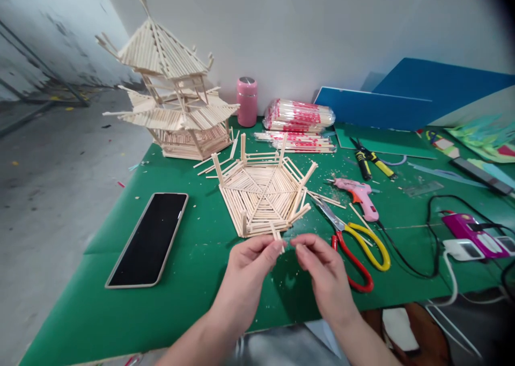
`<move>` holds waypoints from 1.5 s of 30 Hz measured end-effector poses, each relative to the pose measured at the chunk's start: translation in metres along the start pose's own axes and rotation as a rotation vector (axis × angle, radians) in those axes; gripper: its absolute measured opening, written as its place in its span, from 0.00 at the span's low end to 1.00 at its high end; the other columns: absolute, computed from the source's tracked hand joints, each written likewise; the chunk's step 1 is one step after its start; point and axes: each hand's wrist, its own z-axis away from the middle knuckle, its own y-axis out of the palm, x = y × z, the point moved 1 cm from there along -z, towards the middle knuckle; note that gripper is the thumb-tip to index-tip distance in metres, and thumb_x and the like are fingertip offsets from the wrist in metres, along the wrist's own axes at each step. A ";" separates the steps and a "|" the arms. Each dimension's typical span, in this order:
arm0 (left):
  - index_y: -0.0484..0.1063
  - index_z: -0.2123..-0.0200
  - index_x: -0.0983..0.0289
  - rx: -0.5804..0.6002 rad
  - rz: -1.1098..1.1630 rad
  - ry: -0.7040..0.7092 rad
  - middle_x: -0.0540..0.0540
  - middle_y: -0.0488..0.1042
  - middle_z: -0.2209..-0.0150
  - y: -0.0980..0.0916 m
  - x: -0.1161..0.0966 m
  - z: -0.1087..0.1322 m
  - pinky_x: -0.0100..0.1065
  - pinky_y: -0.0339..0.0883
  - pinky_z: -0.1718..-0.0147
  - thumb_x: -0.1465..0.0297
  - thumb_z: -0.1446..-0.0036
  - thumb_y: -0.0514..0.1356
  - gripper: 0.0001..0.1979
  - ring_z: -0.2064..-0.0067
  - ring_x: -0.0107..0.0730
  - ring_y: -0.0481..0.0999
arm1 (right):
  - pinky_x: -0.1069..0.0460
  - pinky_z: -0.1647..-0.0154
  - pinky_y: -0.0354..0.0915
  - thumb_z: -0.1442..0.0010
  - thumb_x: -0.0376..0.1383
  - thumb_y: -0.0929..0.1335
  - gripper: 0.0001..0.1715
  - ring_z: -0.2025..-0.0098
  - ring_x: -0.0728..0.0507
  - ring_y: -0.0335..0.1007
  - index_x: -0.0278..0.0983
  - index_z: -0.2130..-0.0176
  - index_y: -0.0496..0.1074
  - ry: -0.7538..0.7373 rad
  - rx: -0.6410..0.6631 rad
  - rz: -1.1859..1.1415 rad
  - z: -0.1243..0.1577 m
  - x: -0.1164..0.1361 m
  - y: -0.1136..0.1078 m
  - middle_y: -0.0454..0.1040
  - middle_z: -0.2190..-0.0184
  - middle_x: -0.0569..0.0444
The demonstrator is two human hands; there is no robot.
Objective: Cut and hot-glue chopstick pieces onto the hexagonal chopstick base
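Note:
Between thumb and fingers, my left hand pinches short wooden sticks near the front edge of a hexagonal stick base. Close beside it, my right hand has thumb and forefinger pressed together; anything between them is too small to make out. The base lies flat, with a spoked floor, low rails and upright stick posts at its corners. Scissors with one red and one yellow handle lie right of the base. A pink glue gun rests on its side beyond them.
A tiered stick pagoda stands at the back left, near a pink flask and wrapped chopstick packs. A phone lies left. Pliers, cables and a purple power strip occupy the right of the green table.

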 end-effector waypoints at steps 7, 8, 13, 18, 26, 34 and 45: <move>0.72 0.83 0.68 0.257 -0.179 -0.195 0.46 0.60 0.83 -0.005 0.000 0.003 0.27 0.47 0.77 0.68 0.55 0.63 0.10 0.78 0.21 0.54 | 0.55 0.75 0.62 0.46 0.40 0.67 0.09 0.76 0.51 0.63 0.37 0.72 0.73 0.107 0.361 -0.004 -0.013 0.008 -0.006 0.70 0.78 0.58; 0.72 0.82 0.68 0.264 -0.164 -0.203 0.46 0.59 0.83 -0.005 0.002 0.004 0.27 0.46 0.78 0.68 0.54 0.63 0.11 0.78 0.21 0.52 | 0.56 0.76 0.61 0.47 0.40 0.68 0.09 0.77 0.51 0.63 0.36 0.74 0.72 0.107 0.359 -0.002 -0.013 0.008 -0.005 0.69 0.79 0.59; 0.70 0.80 0.68 0.262 -0.072 -0.251 0.45 0.55 0.83 -0.009 0.009 0.003 0.29 0.40 0.79 0.67 0.51 0.62 0.11 0.79 0.20 0.48 | 0.57 0.76 0.60 0.47 0.36 0.68 0.08 0.78 0.52 0.62 0.36 0.75 0.70 0.083 0.304 0.018 -0.012 0.007 -0.003 0.67 0.81 0.60; 0.69 0.81 0.68 0.211 0.041 -0.299 0.46 0.58 0.84 -0.010 0.012 0.003 0.29 0.46 0.78 0.65 0.52 0.62 0.13 0.80 0.21 0.52 | 0.57 0.76 0.61 0.46 0.36 0.68 0.07 0.78 0.52 0.64 0.36 0.74 0.70 0.058 0.279 0.005 -0.014 0.007 -0.005 0.69 0.81 0.60; 0.73 0.79 0.68 0.162 -0.012 -0.283 0.46 0.59 0.85 -0.010 0.014 0.004 0.29 0.46 0.78 0.65 0.54 0.63 0.11 0.80 0.21 0.53 | 0.57 0.76 0.64 0.48 0.38 0.70 0.07 0.79 0.52 0.67 0.36 0.69 0.72 0.083 0.277 -0.025 -0.015 0.001 -0.006 0.70 0.81 0.61; 0.71 0.82 0.68 0.114 -0.057 -0.279 0.48 0.62 0.85 -0.008 0.013 0.004 0.28 0.47 0.78 0.67 0.55 0.62 0.11 0.79 0.21 0.56 | 0.58 0.77 0.64 0.49 0.39 0.70 0.11 0.79 0.53 0.66 0.37 0.65 0.70 0.101 0.222 -0.020 -0.014 0.000 -0.005 0.67 0.80 0.63; 0.70 0.83 0.67 0.134 -0.161 -0.252 0.50 0.65 0.83 -0.008 0.011 0.003 0.28 0.49 0.78 0.64 0.52 0.61 0.14 0.78 0.22 0.57 | 0.58 0.77 0.63 0.48 0.38 0.69 0.10 0.79 0.53 0.65 0.37 0.65 0.69 0.025 0.163 0.055 -0.012 -0.001 -0.004 0.66 0.79 0.62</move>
